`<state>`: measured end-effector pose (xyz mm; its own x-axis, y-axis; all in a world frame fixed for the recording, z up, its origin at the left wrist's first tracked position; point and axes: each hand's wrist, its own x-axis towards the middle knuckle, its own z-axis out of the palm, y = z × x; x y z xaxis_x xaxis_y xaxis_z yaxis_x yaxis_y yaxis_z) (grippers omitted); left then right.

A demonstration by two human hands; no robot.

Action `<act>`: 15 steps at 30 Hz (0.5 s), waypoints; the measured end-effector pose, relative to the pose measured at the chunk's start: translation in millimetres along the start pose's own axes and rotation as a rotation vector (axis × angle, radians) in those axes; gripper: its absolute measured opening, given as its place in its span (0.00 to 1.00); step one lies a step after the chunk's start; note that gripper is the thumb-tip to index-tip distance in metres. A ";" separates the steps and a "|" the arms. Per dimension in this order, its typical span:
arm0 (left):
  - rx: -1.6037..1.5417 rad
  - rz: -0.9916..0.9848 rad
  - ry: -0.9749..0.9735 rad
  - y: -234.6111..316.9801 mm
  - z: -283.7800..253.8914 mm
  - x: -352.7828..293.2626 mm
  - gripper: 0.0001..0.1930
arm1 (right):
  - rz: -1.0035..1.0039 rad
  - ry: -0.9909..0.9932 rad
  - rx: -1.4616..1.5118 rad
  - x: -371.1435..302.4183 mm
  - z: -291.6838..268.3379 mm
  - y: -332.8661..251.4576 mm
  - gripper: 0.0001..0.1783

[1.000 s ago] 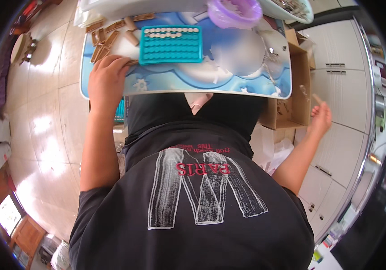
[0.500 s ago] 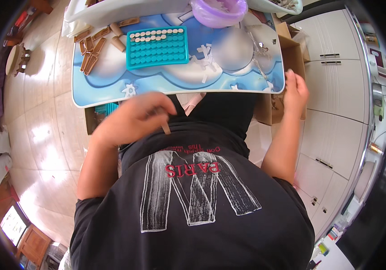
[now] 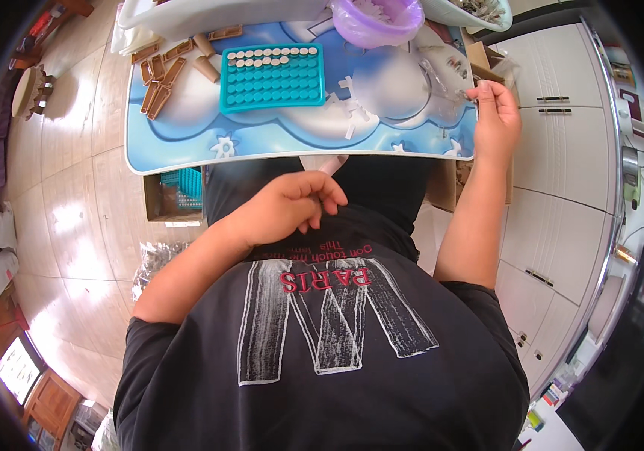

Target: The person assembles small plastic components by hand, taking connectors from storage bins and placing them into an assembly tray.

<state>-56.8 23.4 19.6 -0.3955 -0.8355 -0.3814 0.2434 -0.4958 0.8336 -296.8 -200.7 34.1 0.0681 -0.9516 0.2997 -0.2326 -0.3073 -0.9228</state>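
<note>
My right hand [image 3: 496,116] is at the table's right edge, thumb and forefinger pinched at the end of a clear plastic bag [image 3: 441,84]. Small dark bits show in or by that bag. Over my lap, my left hand [image 3: 292,207] hangs palm down with loosely bent fingers apart; nothing shows in it. Just beyond it, a pale pinkish piece [image 3: 327,167] sticks out below the table edge. On the table a teal tray [image 3: 273,101] of round wells carries white round discs [image 3: 273,52] in its far rows. White paper-like strips [image 3: 353,105] lie to its right.
Brown clip-like pieces [image 3: 158,86] and tan cylinders [image 3: 205,68] lie left of the tray. A purple bowl [image 3: 378,34] lined with plastic and a white bin [image 3: 202,26] stand at the back. Cardboard boxes [image 3: 175,210] sit under the table. White cabinets [image 3: 555,150] rise at right.
My right hand has moved up the table edge onto the plastic bag, whose near end has shifted away from me. My left hand has moved right and down over my lap.
</note>
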 end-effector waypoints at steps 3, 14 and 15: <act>0.013 0.025 0.210 10.6 -1.2 8.1 0.08 | -0.003 0.034 0.038 -3.5 5.5 -4.0 0.08; -0.008 0.381 0.428 63.6 19.5 118.3 0.21 | 0.027 0.000 0.109 -13.1 18.1 -14.1 0.09; 0.000 0.377 0.454 63.4 22.3 128.5 0.23 | 0.037 -0.001 0.127 -13.9 18.6 -16.5 0.09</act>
<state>-111.9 -110.1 32.4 0.1368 -0.9719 -0.1917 0.2933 -0.1451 0.9449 -275.8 -182.6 40.6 0.0627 -0.9623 0.2645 -0.1106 -0.2701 -0.9564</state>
